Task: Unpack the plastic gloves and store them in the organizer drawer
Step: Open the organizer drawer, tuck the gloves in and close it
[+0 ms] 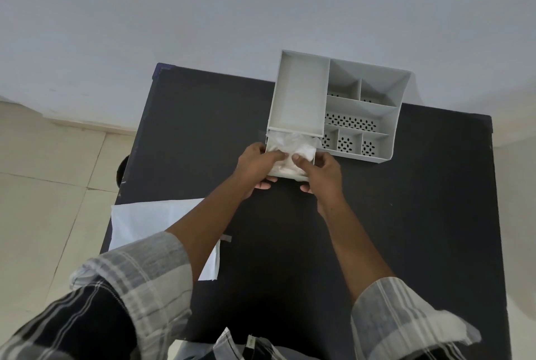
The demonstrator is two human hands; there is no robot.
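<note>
In the open drawer [290, 156] at the near left corner of the grey desk organizer [336, 104], the plastic gloves [293, 146] lie as a crumpled translucent wad, filling most of the tray and rising slightly above its walls. The drawer is pulled out toward the person, its long axis running from the organizer body straight toward the camera. Both hands are at the drawer: the left hand [256, 168] has its thumb pressed down on the gloves and fingers curled under the drawer's near left corner; the right hand [322, 174] likewise presses a thumb on the wad and wraps its fingers around the near right corner. Neither is fully closed; each grips drawer wall and gloves together. The two are about equally near the load, one at either side. Judgement: unpacking appears done and the tamping-down step is in hand; closing would call for a straight push away from the person, and any plastic standing proud of the rim could catch under the compartment above. The dark desk [406, 214] offers open room to the right and front; a flat white bag [150, 223], probably the packaging, lies near the left edge, well apart from the drawer.
</note>
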